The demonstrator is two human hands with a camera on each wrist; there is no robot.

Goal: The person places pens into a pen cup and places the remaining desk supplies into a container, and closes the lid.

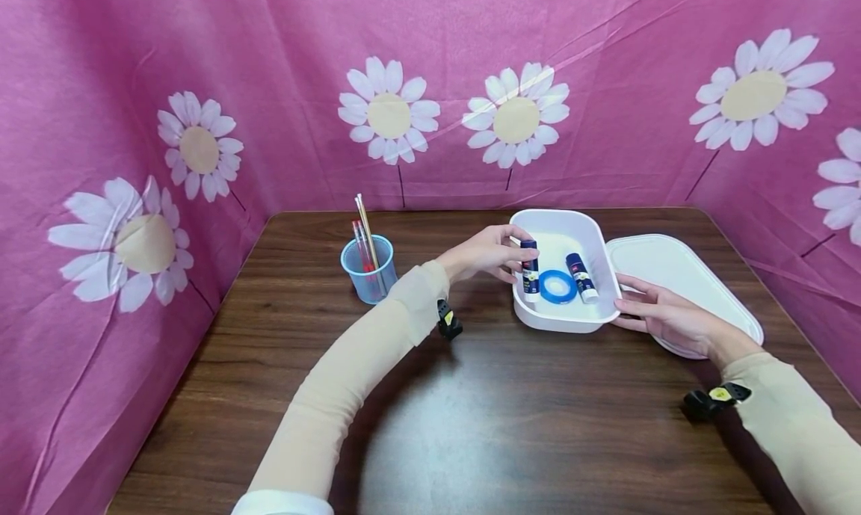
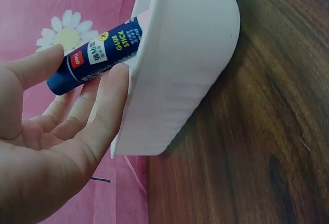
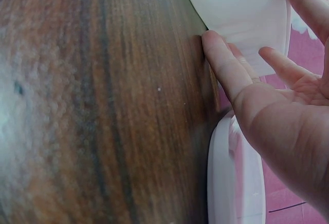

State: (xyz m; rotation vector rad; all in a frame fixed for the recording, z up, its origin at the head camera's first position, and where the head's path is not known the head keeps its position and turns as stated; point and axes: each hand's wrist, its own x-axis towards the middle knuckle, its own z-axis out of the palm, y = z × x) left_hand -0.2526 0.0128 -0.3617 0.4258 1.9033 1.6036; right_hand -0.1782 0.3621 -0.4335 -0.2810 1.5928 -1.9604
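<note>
My left hand pinches a dark blue glue stick by its capped end, at the left side of a white plastic box. In the left wrist view the glue stick slants over the box rim, its far end hidden behind the wall. Inside the box lie a second glue stick and a roll of blue tape. My right hand touches the box's right side with fairly straight fingers; the right wrist view shows its fingertips against the outer wall.
A white lid lies right of the box, partly under my right hand. To the left, a light blue mesh cup holds several thin sticks, some red, some gold. A pink flowered cloth hangs behind the brown wooden table.
</note>
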